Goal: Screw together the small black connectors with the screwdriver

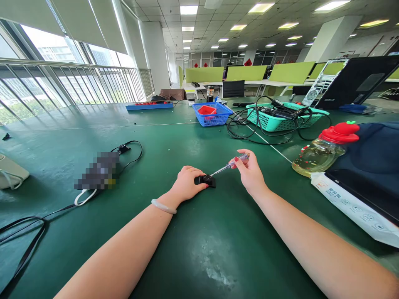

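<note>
A small black part (208, 180) lies on the green table (193, 241) in front of me. My left hand (187, 182) rests beside it with curled fingers pinching its left side and holding it down. My right hand (249, 172) pinches a thin screwdriver (229, 165) with a clear handle. Its metal tip slants down to the left and touches the top of the black part. A pale bangle sits on my left wrist.
A bottle of yellow liquid with a red cap (324, 151) lies at the right beside a dark bag (370, 170). Behind stand a blue basket (212, 114) and a teal basket (283, 116) with black cables. At the left, a blurred object (98, 170) and cords.
</note>
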Available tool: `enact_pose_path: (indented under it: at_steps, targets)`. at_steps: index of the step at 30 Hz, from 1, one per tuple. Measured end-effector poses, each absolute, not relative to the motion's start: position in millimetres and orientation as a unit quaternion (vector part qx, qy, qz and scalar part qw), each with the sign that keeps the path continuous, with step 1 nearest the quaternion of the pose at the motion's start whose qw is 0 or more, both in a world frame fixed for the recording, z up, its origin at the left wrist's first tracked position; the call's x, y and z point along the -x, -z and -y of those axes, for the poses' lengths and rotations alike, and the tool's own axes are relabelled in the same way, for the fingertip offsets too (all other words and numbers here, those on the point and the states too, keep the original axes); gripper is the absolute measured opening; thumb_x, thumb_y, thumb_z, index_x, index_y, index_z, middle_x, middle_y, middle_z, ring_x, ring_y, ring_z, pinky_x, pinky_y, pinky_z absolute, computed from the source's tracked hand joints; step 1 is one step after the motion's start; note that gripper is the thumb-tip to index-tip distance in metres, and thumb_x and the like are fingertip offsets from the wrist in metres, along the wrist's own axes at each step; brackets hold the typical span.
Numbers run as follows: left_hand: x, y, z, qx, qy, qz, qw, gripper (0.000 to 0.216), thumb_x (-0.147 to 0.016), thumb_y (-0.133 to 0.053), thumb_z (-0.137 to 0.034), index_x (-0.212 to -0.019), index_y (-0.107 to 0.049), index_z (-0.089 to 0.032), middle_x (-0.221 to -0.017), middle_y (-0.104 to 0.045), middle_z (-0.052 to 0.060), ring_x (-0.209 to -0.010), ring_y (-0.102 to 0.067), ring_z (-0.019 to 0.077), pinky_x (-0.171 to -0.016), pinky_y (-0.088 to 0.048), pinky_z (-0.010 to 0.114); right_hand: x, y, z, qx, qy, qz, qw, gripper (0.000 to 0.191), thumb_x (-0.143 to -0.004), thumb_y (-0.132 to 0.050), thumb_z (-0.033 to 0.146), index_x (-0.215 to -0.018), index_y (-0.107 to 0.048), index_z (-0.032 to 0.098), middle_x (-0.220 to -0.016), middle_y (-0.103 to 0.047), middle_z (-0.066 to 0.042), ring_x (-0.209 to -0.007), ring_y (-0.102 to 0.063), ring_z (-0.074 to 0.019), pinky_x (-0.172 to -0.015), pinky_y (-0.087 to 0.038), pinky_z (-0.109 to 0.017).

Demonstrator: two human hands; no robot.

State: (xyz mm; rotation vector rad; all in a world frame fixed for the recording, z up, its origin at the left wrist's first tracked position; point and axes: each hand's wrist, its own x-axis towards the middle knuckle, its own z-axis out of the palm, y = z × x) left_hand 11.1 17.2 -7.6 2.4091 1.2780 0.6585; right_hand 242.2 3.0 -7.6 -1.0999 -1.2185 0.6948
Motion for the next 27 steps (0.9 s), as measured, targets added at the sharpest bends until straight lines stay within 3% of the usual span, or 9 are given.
enact_pose_path:
  at_steps: [5, 12, 22, 27]
  targets:
    - [-12, 6, -16, -0.847, -0.223, -0.454, 0.164, 0.035, -0.076, -0.072, -0.042, -0.107, -0.073, -0.026, -0.117, -0.071, 0.003, -0.121, -0.051, 0.0296, -0.109, -0.039, 0.046, -240, 11, -4, 0.506, -0.319, 0.507, 0.621, 0.058, -0.07, -0.071, 0.065, -0.106, -0.053, 0.023, -0.079, -0.062, 0.002, -0.07, -0.063, -0.0162, -0.078, -0.052, -0.04]
    - [-12, 6, -15, -0.845, -0.228, -0.456, 0.161, 0.036, -0.075, -0.073, -0.041, -0.108, -0.073, -0.026, -0.117, -0.071, 0.004, -0.121, -0.051, 0.0297, -0.109, -0.04, 0.047, -240, 14, -4, 0.521, -0.367, 0.459, 0.619, 0.06, -0.068, -0.072, 0.064, -0.107, -0.052, 0.022, -0.084, -0.067, 0.0, -0.075, -0.067, -0.0174, -0.086, -0.052, -0.043]
    - [-13, 4, -14, -0.849, -0.228, -0.448, 0.163, 0.034, -0.076, -0.074, -0.039, -0.109, -0.074, -0.029, -0.12, -0.069, 0.004, -0.122, -0.05, 0.0294, -0.109, -0.04, 0.048, -241, 19, -9, 0.524, -0.385, 0.453, 0.61, 0.056, -0.071, -0.07, 0.059, -0.11, -0.051, 0.023, -0.078, -0.066, 0.002, -0.067, -0.066, -0.0162, -0.073, -0.057, -0.04]
    - [-14, 3, -12, -0.851, -0.226, -0.448, 0.158, 0.034, -0.076, -0.074, -0.039, -0.108, -0.074, -0.03, -0.12, -0.069, 0.004, -0.123, -0.049, 0.0299, -0.11, -0.039, 0.048, -238, 15, -5, 0.5, -0.36, 0.469, 0.633, 0.053, -0.075, -0.068, 0.057, -0.11, -0.048, 0.023, -0.079, -0.067, 0.002, -0.072, -0.067, -0.0164, -0.078, -0.056, -0.041]
